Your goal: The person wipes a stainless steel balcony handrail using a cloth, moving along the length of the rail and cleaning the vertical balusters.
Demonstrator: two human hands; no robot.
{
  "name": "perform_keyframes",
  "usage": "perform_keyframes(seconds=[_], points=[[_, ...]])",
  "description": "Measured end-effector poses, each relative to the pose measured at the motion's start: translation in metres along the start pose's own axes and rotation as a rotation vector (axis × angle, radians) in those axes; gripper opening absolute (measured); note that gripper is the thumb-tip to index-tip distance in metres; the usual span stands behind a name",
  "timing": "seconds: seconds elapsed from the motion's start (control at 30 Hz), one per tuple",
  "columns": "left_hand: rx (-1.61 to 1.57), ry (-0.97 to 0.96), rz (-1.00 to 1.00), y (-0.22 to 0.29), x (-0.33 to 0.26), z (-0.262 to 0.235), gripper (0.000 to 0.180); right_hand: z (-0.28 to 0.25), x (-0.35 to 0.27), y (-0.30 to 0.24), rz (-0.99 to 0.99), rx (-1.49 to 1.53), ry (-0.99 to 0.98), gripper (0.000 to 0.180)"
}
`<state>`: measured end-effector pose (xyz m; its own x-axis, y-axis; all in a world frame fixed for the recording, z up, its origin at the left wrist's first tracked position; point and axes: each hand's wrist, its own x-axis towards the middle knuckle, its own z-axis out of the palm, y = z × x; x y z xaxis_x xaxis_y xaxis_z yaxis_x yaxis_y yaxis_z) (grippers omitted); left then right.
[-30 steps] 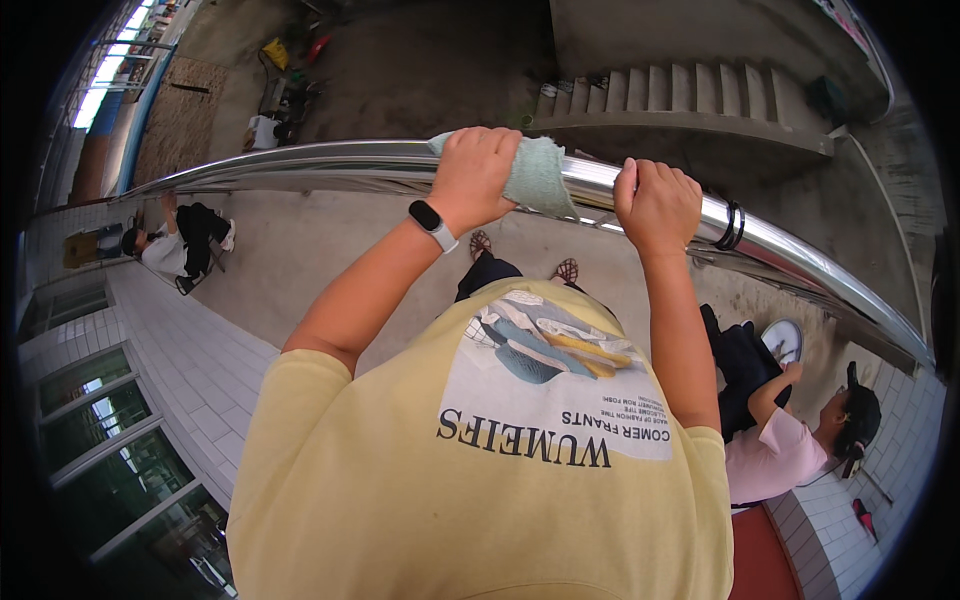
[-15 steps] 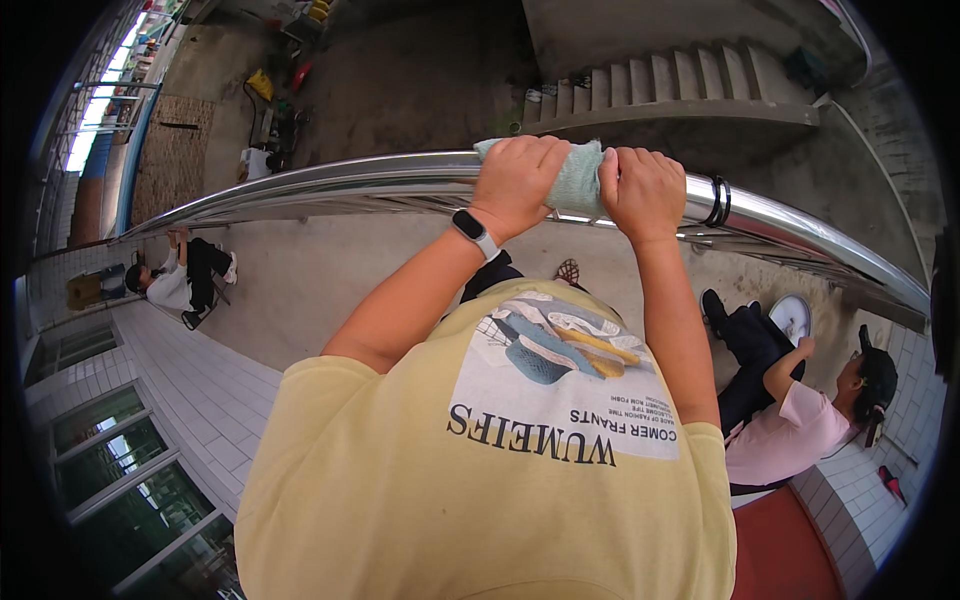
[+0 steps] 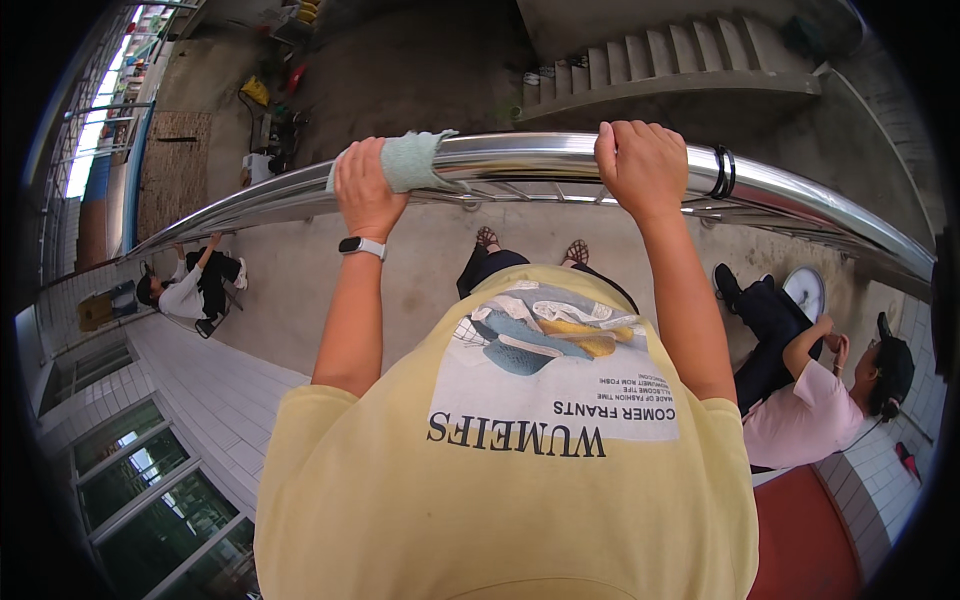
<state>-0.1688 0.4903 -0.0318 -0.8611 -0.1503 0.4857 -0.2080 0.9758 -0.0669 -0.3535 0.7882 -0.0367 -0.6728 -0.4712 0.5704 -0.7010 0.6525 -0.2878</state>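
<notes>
A shiny metal handrail (image 3: 520, 150) curves across the view in front of me. My left hand (image 3: 368, 190) is closed over a pale green cloth (image 3: 410, 162) draped on the rail, pressing it against the metal left of centre. The cloth wraps over the top, with one loose end to the right of my fingers. Farther right, my right hand (image 3: 645, 172) grips the bare rail, fingers wrapped over it. Two dark bands (image 3: 722, 172) circle the rail just right of that hand.
Beyond and below the rail are concrete stairs (image 3: 650, 65) and a courtyard floor. A person in pink (image 3: 810, 415) sits at the right near a round white basin (image 3: 804, 293). Another person (image 3: 190, 290) sits at the far left by the rail. Tiled wall and windows (image 3: 150, 480) are at lower left.
My left hand has slid the cloth leftward along the rail, away from my right hand. The right hand keeps its place on the rail.
</notes>
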Motion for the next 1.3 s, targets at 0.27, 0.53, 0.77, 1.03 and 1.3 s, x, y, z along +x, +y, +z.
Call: perform_keyframes(seconds=[0.27,0.53,0.77,1.03,1.3], points=[[0.081,-0.024,-0.135,-0.065,-0.019,-0.006,0.069,0.000,-0.002,0.001,0.013,-0.009,0.020,0.028],[0.061,-0.027,-0.222,-0.073,-0.028,0.001,0.070,0.002,-0.002,0.000,0.011,-0.009,0.053,0.029],[-0.069,0.086,-0.472,-0.024,-0.043,0.012,0.078,0.001,-0.002,0.001,0.019,-0.016,0.027,0.028],[-0.582,-0.091,-1.029,-0.020,-0.141,0.052,0.054,0.001,-0.002,0.001,0.001,-0.030,-0.003,0.026],[-1.087,0.179,-1.620,-0.028,-0.142,0.095,0.031,-0.004,0.003,-0.003,-0.027,-0.030,-0.036,0.021]])
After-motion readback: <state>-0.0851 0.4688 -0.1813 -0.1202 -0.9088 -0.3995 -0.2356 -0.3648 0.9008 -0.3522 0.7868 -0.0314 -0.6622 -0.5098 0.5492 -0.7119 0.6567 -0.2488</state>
